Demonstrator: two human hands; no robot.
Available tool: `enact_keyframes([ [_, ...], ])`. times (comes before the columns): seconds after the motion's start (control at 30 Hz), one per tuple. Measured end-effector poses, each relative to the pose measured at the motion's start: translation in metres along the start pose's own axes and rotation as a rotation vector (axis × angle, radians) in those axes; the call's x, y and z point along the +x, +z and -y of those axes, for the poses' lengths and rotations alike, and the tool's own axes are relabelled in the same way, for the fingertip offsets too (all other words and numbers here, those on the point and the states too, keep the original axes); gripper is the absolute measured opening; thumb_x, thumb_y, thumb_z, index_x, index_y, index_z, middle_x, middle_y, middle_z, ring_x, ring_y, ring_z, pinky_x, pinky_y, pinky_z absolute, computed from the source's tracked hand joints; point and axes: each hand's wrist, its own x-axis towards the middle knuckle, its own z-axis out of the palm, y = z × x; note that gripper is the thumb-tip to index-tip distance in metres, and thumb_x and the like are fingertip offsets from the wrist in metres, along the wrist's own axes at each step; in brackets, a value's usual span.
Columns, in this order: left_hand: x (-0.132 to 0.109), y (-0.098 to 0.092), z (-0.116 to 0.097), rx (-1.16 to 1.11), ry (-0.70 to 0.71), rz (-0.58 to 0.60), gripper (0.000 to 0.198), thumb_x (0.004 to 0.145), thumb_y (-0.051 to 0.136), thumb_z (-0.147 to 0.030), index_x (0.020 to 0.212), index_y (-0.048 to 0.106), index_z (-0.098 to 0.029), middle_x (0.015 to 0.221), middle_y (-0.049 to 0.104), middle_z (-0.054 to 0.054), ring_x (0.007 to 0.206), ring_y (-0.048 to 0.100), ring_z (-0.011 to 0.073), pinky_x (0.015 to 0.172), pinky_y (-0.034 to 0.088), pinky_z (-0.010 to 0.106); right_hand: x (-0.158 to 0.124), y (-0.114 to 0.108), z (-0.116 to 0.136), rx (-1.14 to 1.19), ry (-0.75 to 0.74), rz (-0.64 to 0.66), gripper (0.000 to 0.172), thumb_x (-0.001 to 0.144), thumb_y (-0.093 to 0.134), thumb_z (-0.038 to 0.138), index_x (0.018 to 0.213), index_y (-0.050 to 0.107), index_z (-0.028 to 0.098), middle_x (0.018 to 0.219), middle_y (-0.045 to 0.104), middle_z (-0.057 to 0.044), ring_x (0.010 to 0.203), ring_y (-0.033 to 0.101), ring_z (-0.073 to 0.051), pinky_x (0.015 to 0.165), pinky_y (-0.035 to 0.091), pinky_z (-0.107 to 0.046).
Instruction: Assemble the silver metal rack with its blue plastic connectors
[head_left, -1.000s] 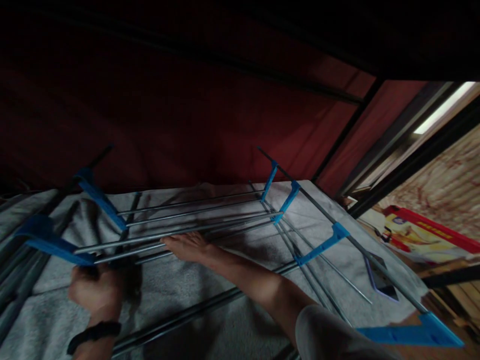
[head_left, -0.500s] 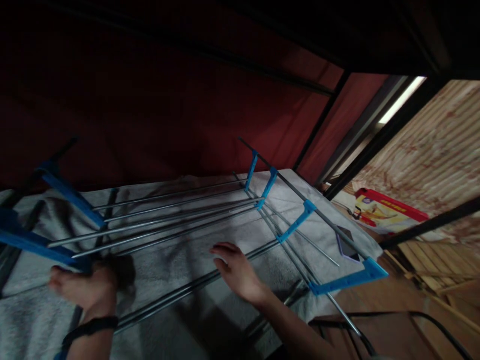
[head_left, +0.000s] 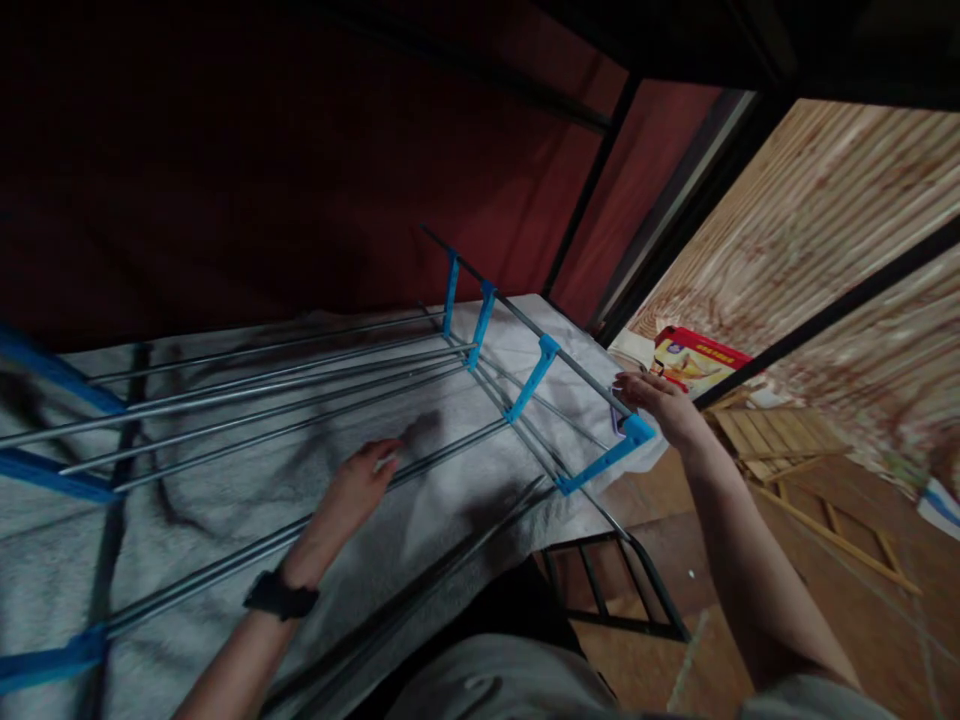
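Observation:
A rack of thin grey metal tubes (head_left: 300, 365) and blue plastic brackets (head_left: 534, 380) lies on a light grey blanket (head_left: 480, 490). My left hand (head_left: 360, 490), with a dark band on the wrist, is over the near pair of tubes. Its fingers are curled together around a small whitish thing (head_left: 386, 461), too small to name. At the rack's right end, my right hand (head_left: 658, 398) is above the corner bracket (head_left: 636, 432), fingers stretched out and slightly apart. Below that hand a phone (head_left: 618, 415) is partly hidden; I cannot tell whether the fingers touch the rail.
Black bed-frame posts (head_left: 592, 200) stand around the blanket, with a dark red curtain (head_left: 300, 200) behind. On the right are a red and yellow box (head_left: 697, 358), a folded wooden stool (head_left: 787, 440) and a black metal frame (head_left: 622, 610) on the brown floor.
My left hand has left the left-side bracket and moved right, over the near tubes. My right hand has gone from the rack's middle to its right corner. The view has swung right.

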Motion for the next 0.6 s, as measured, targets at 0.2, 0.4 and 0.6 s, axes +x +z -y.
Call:
enact_keyframes([
  [0.2, -0.061, 0.06, -0.057, 0.054, 0.167, 0.414, 0.038, 0.095, 0.052, -0.029, 0.131, 0.06, -0.018, 0.139, 0.061, 0.012, 0.129, 0.057, 0.0234, 0.111, 0.044, 0.038, -0.006, 0.035, -0.098, 0.304, 0.386, 0.397, 0.025, 0.082, 0.073, 0.028, 0.102, 0.073, 0.014, 0.101, 0.076, -0.01, 0.084, 0.069, -0.015, 0.08, 0.057, -0.025],
  [0.4, -0.1, 0.079, -0.079, 0.375, 0.117, 0.471, 0.044, 0.089, 0.052, -0.012, 0.133, 0.058, -0.018, 0.144, 0.054, 0.015, 0.136, 0.049, 0.0297, 0.105, 0.048, 0.046, -0.03, 0.076, -0.144, 0.481, 0.49, 0.549, 0.036, 0.075, 0.08, 0.025, 0.108, 0.072, 0.012, 0.101, 0.076, -0.01, 0.079, 0.07, -0.013, 0.074, 0.057, -0.023],
  [0.6, -0.112, 0.077, -0.082, 0.441, 0.14, 0.463, 0.061, 0.089, 0.03, 0.003, 0.141, 0.053, -0.017, 0.143, 0.057, 0.016, 0.134, 0.053, 0.0262, 0.109, 0.046, 0.046, -0.039, 0.093, -0.148, 0.513, 0.461, 0.457, 0.034, 0.071, 0.083, 0.027, 0.101, 0.075, 0.013, 0.103, 0.076, -0.011, 0.085, 0.071, -0.015, 0.08, 0.058, -0.024],
])
